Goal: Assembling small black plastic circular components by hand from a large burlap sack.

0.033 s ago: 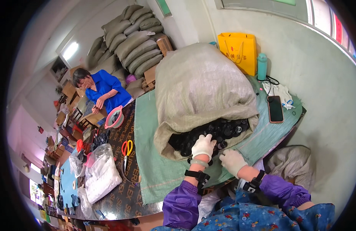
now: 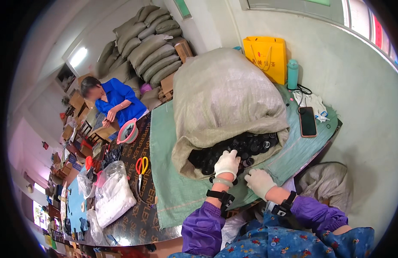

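A large pale woven sack (image 2: pixel 227 92) lies on a green woven sheet (image 2: pixel 169 198), its mouth towards me. Black round plastic parts (image 2: pixel 246 146) fill the opening. My left hand (image 2: pixel 227 164), in a white glove, is at the sack's mouth over these parts, fingers bent and closed; what they hold is hidden. Just to the right, my right hand (image 2: pixel 260 182), also gloved, is low over the green sheet near the sack's lip. Its fingers curl together, and I cannot make out anything between them.
Yellow-handled scissors (image 2: pixel 141 172) and a white plastic-wrapped bundle (image 2: pixel 115 195) lie left. A pink-rimmed basket (image 2: pixel 128 131) is near a person in blue (image 2: pixel 117 101). At right are a phone (image 2: pixel 308 122), teal bottle (image 2: pixel 293 74) and yellow bag (image 2: pixel 266 60). Full sacks (image 2: pixel 154 56) are stacked behind.
Both my hands have shifted very slightly left. The person in blue has moved their head a little. Otherwise things stay in place.
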A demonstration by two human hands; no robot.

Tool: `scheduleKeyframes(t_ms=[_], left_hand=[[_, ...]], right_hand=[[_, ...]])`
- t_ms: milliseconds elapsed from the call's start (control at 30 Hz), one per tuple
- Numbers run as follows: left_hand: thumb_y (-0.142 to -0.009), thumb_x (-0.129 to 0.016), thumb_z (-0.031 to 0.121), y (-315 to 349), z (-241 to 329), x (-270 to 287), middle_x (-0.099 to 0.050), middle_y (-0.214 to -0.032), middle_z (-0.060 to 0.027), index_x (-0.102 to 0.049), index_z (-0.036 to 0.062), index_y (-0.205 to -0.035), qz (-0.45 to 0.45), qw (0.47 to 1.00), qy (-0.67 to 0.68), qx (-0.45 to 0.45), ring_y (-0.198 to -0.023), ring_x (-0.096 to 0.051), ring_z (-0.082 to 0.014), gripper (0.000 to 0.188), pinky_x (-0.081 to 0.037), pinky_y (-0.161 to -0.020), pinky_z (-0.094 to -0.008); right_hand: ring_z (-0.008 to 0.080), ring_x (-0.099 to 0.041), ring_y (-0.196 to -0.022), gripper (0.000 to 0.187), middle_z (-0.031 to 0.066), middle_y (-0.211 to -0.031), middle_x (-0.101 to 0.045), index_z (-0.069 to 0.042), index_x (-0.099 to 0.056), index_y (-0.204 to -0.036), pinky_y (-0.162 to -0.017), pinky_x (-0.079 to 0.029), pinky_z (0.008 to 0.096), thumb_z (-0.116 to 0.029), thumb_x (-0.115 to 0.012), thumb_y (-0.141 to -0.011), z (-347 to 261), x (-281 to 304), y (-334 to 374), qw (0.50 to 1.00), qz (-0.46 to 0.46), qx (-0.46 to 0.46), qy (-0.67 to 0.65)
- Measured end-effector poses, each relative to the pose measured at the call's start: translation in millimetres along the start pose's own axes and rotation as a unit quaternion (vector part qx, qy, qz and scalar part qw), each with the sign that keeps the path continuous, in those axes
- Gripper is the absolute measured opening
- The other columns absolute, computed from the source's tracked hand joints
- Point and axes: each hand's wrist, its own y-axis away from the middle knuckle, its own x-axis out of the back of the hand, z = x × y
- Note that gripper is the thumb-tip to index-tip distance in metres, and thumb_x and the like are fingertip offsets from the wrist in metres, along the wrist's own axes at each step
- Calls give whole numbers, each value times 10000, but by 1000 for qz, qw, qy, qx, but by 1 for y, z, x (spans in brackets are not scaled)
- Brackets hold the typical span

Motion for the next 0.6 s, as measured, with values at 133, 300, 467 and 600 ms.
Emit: scheduleKeyframes(t_ms=[133, 300, 467, 600], left_hand=[[-852, -555, 152, 13, -21, -1, -606, -929, -131, -620, 136, -1065, 65, 994, 81, -14, -868, -603, -339, 224, -493, -730, -413], [-847, -549, 3, 60, -38, 2, -614, -854, -40, -604, 52, -1112, 76, 922, 376, 51, -728, -606, -138, 275, -499, -634, -279], [-891, -537, 13, 123, -14, 15, -598, -862, -29, -525, -9, -1173, -48, 782, 595, 177, -671, -585, -92, 283, -515, -606, -224], [-921, -555, 108, 151, -15, 6, -587, -952, -78, -499, 3, -1085, -88, 666, 722, 166, -769, -573, -133, 202, -495, -667, -254]], right_hand=[[327, -582, -919, 210, 138, -954, -575, -68, -608, -935, -779, -494, 408, -192, -649, -771, -9, 7, 20, 999, -6, 3, -44], [333, -576, -964, 287, 129, -1028, -580, -94, -603, -1074, -793, -492, 405, -215, -627, -815, -24, 17, 29, 960, 128, -68, -239], [340, -574, -963, 295, 135, -1060, -570, -115, -596, -1107, -784, -490, 417, -256, -612, -848, -35, 25, 18, 953, 160, 11, -258], [341, -575, -967, 321, 127, -1072, -576, -116, -600, -1105, -794, -493, 411, -337, -574, -873, -38, 10, 29, 952, 98, 33, -288]])
